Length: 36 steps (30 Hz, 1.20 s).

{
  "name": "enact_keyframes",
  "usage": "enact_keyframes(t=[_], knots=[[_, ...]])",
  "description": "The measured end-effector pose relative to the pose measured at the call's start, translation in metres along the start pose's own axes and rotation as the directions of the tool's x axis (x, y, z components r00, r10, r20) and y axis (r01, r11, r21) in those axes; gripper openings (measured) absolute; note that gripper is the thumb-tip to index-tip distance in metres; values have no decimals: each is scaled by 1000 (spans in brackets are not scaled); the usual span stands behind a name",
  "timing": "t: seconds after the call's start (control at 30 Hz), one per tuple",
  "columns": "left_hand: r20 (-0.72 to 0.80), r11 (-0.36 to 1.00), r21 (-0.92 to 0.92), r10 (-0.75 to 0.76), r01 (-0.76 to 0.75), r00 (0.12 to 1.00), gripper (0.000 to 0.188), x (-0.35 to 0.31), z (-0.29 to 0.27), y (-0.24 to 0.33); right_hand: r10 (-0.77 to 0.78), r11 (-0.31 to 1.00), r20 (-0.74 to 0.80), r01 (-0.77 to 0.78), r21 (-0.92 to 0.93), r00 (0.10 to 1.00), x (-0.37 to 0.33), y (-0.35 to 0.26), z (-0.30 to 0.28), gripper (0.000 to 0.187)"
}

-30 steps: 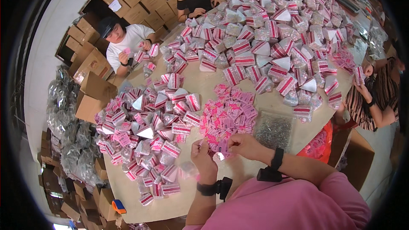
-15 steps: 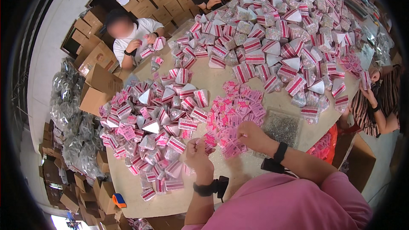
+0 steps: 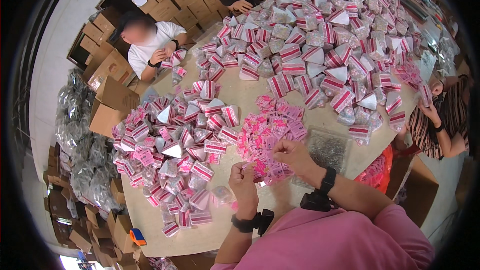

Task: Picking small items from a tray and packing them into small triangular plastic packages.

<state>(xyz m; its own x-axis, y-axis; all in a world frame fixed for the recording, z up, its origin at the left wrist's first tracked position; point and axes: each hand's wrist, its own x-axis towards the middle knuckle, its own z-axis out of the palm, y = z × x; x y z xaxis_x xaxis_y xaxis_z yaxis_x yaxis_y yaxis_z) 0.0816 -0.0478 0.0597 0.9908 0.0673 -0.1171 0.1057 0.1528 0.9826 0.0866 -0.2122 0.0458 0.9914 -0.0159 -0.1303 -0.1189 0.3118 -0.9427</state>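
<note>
My left hand (image 3: 243, 187) is raised at the near edge of a heap of pink printed cards (image 3: 270, 132), thumb and fingers pinched together. Whatever sits between its fingertips is too small to make out against the pink. Just to its right, my right hand (image 3: 296, 159) is closed in a pinch over the near right side of the same heap; its fingertips hide what they hold. A clear shallow tray (image 3: 327, 150) of small dark metal pieces lies beyond my right wrist. Left of my left hand lies a clear packet (image 3: 221, 196).
Packets with pink-and-white striped labels form a pile (image 3: 185, 142) on the left and a larger one (image 3: 320, 45) across the table (image 3: 175, 245). An orange-and-blue tool (image 3: 137, 236) lies at the left edge. Several co-workers sit around; cartons (image 3: 115, 102) and silvery bags (image 3: 85, 135) stand left.
My left hand has moved right, closer to my right hand, uncovering the clear packet beside it. My right hand keeps its pinch. The co-worker in white has brought both hands together around a packet.
</note>
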Motion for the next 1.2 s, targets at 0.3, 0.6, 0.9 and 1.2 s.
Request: enact_keyframes(t=[0.3, 0.6, 0.9, 1.2], knots=[[15, 999, 14, -30, 30, 999, 12, -4, 8, -6, 96, 939, 83, -118, 322, 992, -2, 12, 1, 4], [68, 855, 485, 172, -183, 983, 25, -15, 10, -13, 131, 739, 207, -234, 631, 970, -5, 3, -2, 4], [435, 482, 559, 522, -675, 733, 9, -11, 25, 28, 142, 783, 266, -272, 559, 954, -11, 10, 1, 7], [392, 499, 579, 522, -644, 757, 5, -18, 29, 30, 194, 910, 276, -278, 307, 941, -21, -15, 1, 6]])
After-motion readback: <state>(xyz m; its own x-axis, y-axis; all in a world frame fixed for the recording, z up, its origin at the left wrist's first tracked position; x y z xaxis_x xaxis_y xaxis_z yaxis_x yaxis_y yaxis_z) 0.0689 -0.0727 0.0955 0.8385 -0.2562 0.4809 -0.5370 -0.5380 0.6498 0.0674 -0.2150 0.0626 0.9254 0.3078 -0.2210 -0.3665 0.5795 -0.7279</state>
